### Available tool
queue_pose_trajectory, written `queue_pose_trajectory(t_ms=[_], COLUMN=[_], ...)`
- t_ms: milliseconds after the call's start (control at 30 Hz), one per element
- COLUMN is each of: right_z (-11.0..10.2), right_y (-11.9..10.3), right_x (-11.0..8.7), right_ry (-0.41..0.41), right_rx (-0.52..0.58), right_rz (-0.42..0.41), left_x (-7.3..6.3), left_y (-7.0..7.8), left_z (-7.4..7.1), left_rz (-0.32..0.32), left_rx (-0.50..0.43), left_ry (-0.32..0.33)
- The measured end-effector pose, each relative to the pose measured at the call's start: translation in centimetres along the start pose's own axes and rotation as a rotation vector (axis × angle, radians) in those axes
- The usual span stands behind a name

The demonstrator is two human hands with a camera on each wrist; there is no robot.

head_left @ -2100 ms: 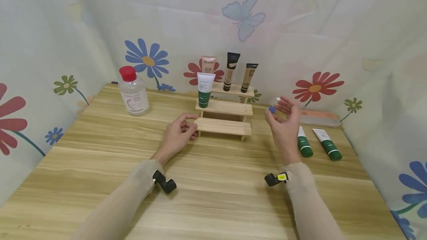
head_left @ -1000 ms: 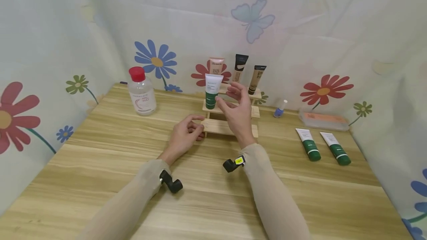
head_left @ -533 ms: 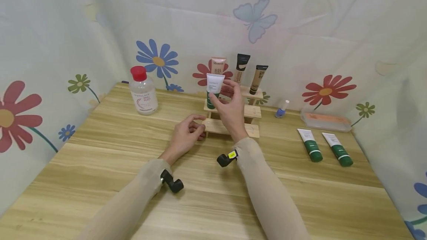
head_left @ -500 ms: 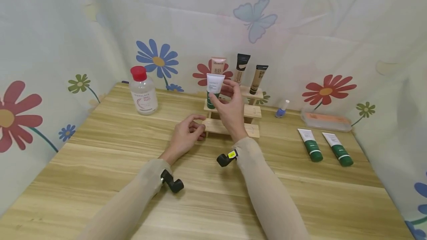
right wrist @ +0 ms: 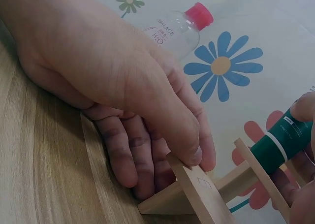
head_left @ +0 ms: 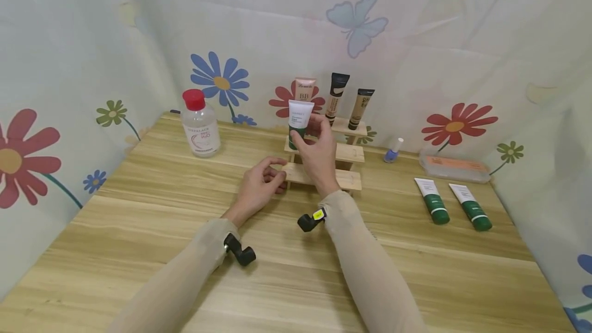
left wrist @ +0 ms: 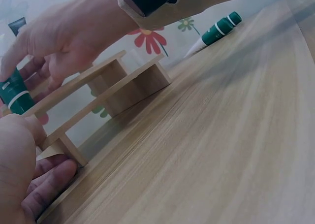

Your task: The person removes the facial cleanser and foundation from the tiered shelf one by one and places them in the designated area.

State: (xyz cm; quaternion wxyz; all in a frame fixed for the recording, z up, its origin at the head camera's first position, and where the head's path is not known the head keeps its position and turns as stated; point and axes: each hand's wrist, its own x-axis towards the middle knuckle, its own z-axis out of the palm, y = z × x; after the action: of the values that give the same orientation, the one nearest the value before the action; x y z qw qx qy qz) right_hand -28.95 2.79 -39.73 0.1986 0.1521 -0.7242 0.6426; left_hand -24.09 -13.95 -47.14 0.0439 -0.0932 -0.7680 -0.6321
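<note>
Right hand (head_left: 319, 154): thumb and fingers pinch the white-and-green tube (head_left: 300, 112), upright on the middle step of the wooden stand (head_left: 349, 180); its fine print is too blurred to read.
Left hand (head_left: 259, 184): grips the lower step's left end.
Pink tube (head_left: 304, 88): reads "BB", behind the pinched tube.
Red-capped bottle (head_left: 202, 130): reads "H2O", left of the stand.
Blue bottle (head_left: 391, 155): the right hand, beside it earlier, is now well apart.
</note>
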Motion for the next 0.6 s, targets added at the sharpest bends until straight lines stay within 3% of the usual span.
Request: queue_pose_trajectory(t_ms=[600], right_z=[-1.5], right_y=[-1.4], right_x=[-0.6], right_ry=[0.015], right_rx=[-0.023], right_rz=[-0.018], left_x=[0.0], left_y=[0.0], left_z=[0.0], left_rz=[0.005], left_rx=[0.006], left_ry=[-0.012])
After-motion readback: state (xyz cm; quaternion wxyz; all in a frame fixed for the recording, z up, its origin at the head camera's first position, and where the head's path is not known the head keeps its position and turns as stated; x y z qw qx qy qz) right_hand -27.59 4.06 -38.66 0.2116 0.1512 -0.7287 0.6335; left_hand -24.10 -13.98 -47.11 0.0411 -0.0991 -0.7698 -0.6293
